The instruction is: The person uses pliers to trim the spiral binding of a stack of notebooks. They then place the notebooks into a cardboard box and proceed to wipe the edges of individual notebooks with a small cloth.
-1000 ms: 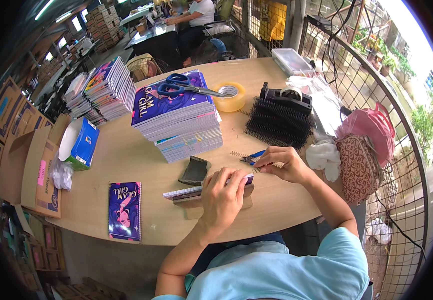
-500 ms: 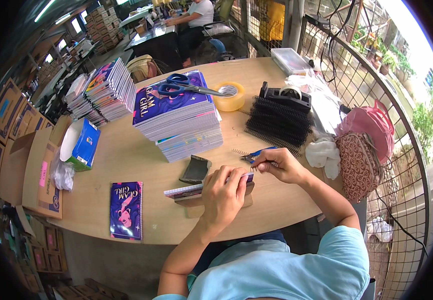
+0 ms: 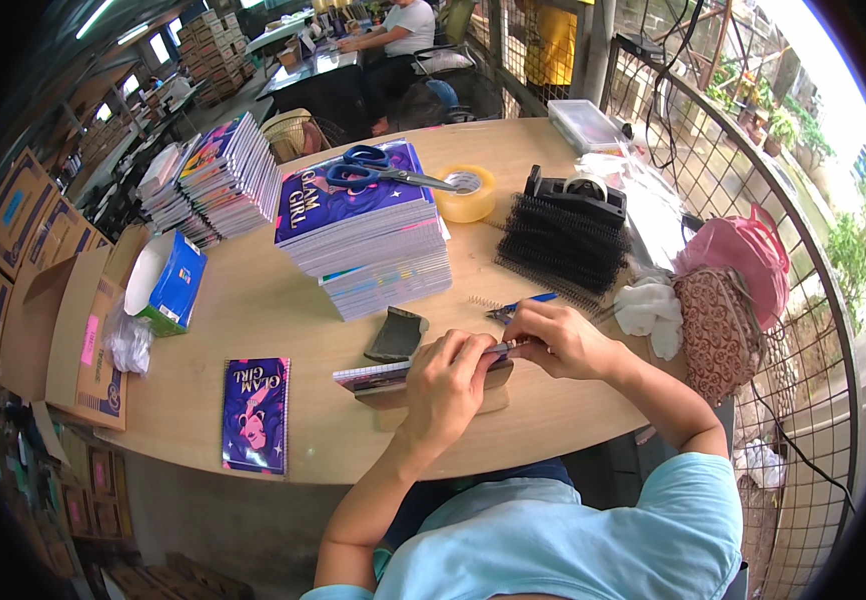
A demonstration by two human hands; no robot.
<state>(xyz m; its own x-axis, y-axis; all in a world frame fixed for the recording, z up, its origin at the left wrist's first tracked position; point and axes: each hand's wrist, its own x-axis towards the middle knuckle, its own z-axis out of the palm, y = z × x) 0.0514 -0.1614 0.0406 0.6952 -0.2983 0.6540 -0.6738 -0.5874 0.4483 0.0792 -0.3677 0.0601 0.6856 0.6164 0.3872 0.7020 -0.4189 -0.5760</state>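
Gripped notebook [image 3: 375,378] in left hand [image 3: 443,380] near tabletop's front edge [image 3: 338,478]; had room leftward to spiral notebook [image 3: 255,415]. Aligned long axis left-right. Bunched right hand [image 3: 560,340] at right end, with grasp unclear.

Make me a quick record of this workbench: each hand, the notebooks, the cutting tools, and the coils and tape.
Left hand: grips a notebook on edge
Right hand: fingertips at that notebook's right end; pinched item too small to tell
Flat notebook: purple cover, left of the held one
Notebook stack: tall, purple cover on top
Scissors: lying on the stack
Pliers: blue-handled, just beyond the right hand
Black coils: heaped, right of the tape roll
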